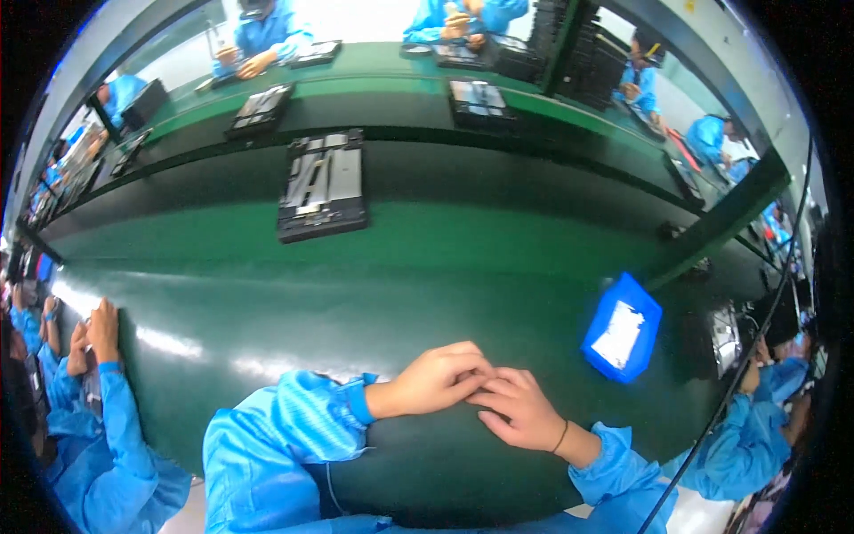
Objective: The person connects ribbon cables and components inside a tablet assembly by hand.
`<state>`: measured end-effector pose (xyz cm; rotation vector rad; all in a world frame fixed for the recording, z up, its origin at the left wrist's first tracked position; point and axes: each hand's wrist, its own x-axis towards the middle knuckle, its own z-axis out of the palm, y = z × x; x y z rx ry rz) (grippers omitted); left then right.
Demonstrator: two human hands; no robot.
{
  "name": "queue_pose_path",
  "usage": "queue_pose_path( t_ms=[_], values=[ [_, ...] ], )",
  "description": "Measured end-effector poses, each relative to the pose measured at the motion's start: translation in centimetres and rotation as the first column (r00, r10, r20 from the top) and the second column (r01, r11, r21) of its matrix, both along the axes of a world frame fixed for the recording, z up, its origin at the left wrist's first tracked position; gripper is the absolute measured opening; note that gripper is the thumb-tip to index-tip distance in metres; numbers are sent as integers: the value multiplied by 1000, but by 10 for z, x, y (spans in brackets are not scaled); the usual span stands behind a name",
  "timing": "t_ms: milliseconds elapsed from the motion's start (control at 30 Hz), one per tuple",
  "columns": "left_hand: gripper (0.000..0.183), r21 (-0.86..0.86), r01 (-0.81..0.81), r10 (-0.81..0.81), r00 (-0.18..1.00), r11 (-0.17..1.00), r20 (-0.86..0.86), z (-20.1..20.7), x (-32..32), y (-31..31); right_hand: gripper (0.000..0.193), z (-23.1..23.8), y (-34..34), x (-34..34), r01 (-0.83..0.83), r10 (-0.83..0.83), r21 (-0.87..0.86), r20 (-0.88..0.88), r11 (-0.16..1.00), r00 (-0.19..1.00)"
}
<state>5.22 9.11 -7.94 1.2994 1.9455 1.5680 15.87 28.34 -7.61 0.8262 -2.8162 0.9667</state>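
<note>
Blue bin (pixel 632 289): one. Wearer's hands (pixel 440 380) (pixel 527 416): two, touching.

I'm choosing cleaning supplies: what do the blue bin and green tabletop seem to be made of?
Blue bin: probably moulded plastic, smooth; its colour is even and vivid across the angular walls. Green tabletop: perhaps rubber or vinyl sheeting, satin; light reflects in it as soft streaks.

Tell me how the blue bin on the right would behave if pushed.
The blue bin looks like moulded plastic, so it is probably stiff. Its angular shape and the shiny green tabletop suggest it would slide rather than roll. The white contents might shift; their weight I can't judge.
</note>
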Motion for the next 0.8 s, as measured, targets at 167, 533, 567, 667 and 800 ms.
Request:
queue_pose_path(
  t_ms=[167, 533, 567, 667, 800],
  values=[
    [10, -5, 20, -19, 999, 1000, 35, 3, 3, 4, 31, 1, 6, 5, 12, -12, 17, -10, 1000, 1000],
    [10, -10, 15, -15, 1000, 1000, 18, 5, 3, 9, 31, 5, 11, 6, 14, -14, 6, 22, 1000, 1000],
    [10, -8, 20, -20, 1000, 1000, 13, 4, 3, 11, 31, 4, 13, 7, 19, -19, -3, 39, 1000, 999],
    [9, -7, 17, -17, 1000, 1000, 11, 3, 4, 15, 30, 4, 16, 7, 5, -5, 3, 5, 1000, 1000],
    [9, -14, 19, -19, 1000, 1000, 13, 3, 4, 19, 31, 1, 20, 7, 14, -14, 12, 3, 1000, 1000]
  ],
)
